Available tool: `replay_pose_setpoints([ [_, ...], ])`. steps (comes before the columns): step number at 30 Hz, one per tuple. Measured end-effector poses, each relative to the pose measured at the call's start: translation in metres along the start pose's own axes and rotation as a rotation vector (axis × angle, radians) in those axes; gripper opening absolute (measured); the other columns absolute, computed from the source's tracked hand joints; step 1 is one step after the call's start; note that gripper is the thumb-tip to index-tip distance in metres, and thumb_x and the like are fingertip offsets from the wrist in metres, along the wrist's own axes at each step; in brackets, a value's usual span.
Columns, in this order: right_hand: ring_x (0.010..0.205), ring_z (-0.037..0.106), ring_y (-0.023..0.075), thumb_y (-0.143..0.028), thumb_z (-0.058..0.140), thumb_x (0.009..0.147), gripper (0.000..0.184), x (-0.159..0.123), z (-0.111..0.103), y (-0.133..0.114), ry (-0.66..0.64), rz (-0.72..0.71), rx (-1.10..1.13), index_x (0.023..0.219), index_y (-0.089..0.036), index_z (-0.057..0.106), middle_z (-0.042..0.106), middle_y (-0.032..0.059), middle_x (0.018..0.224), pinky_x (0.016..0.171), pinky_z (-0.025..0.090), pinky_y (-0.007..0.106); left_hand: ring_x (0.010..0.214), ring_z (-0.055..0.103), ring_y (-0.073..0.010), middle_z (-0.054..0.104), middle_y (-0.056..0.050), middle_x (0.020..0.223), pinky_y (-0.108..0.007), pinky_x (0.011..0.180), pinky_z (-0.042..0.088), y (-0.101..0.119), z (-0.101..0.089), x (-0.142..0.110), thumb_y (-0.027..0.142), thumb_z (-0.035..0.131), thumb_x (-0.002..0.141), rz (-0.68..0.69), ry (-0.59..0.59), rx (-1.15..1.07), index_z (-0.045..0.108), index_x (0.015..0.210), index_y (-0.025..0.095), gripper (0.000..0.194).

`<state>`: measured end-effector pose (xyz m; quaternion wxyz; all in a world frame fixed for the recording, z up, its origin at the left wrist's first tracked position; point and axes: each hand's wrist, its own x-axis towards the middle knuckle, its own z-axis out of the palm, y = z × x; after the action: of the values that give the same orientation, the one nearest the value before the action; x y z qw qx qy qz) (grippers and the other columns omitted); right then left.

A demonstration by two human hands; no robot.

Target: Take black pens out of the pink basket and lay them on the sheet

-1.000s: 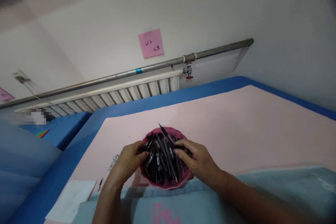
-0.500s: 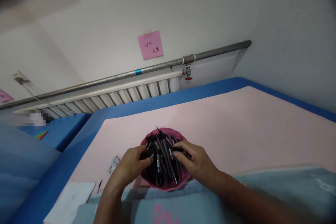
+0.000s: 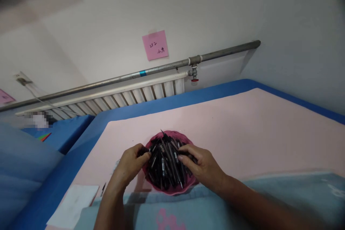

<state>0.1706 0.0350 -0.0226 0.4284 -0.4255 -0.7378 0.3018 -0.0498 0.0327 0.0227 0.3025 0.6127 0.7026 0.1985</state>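
Note:
A pink basket (image 3: 172, 193) with a wavy rim stands near the front of the pink mat. It is heaped with many slim dark pens (image 3: 168, 165), some with white labels; their exact kind is unclear. At the left rim is my left hand (image 3: 132, 161), its fingers curled and thumb close to the forefinger; what lies between them is hidden. Over the right side of the heap, my right hand (image 3: 203, 165) has thumb and fingers closed about dark pens. A small dark brush-like tip (image 3: 163, 134) sticks up at the back of the heap.
The pink mat (image 3: 237, 125) covers a blue table (image 3: 88, 133). White paper (image 3: 74, 205) and a thin dark pen (image 3: 103, 189) lie at front left. Light blue cloth (image 3: 205, 212) spans the front edge. Behind are a radiator (image 3: 134, 97) and a pipe (image 3: 115, 79).
My left hand has drawn back left and slightly up, from over the pens to the basket's rim. My right hand has hardly moved.

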Motion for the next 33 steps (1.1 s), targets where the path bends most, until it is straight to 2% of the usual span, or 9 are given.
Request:
replay_pose_setpoints([
  [4,0.069,0.061,0.0136,-0.025,0.051,0.080,0.013,0.000,0.000,0.001,-0.011,-0.011,-0.011,0.087,-0.021,0.061,0.067,-0.0005,0.077,0.066,0.047,0.025,0.061,0.050,-0.0141,0.058,0.000,0.063,-0.025,0.055,0.035,-0.002,0.002,0.004,0.033,0.047,0.070,-0.017,0.068,0.093,0.057,0.069,0.018,0.018],
  [21,0.067,0.061,0.0150,-0.029,0.052,0.077,0.015,0.001,-0.001,-0.002,0.010,0.048,0.023,0.085,-0.021,0.062,0.067,0.0003,0.076,0.064,0.049,0.028,0.068,0.055,-0.0174,0.064,-0.006,0.074,-0.027,0.059,0.034,-0.004,0.010,0.011,0.033,0.046,0.074,0.030,0.149,0.308,0.060,0.075,0.018,0.020],
  [28,0.067,0.059,0.0148,-0.031,0.054,0.076,0.016,0.002,-0.002,0.000,0.049,0.137,0.136,0.083,-0.020,0.063,0.064,-0.0006,0.072,0.063,0.047,0.026,0.071,0.056,-0.0201,0.065,-0.008,0.078,-0.028,0.060,0.034,-0.002,0.010,0.012,0.033,0.045,0.075,0.014,0.155,0.367,0.060,0.077,0.017,0.022],
  [33,0.067,0.056,0.0139,-0.032,0.054,0.076,0.017,0.003,-0.005,0.001,0.101,0.220,0.290,0.081,-0.019,0.062,0.061,-0.0004,0.071,0.061,0.046,0.024,0.071,0.056,-0.0187,0.065,-0.008,0.078,-0.027,0.060,0.033,-0.001,0.011,0.012,0.033,0.045,0.076,0.016,0.153,0.393,0.060,0.077,0.017,0.022],
])
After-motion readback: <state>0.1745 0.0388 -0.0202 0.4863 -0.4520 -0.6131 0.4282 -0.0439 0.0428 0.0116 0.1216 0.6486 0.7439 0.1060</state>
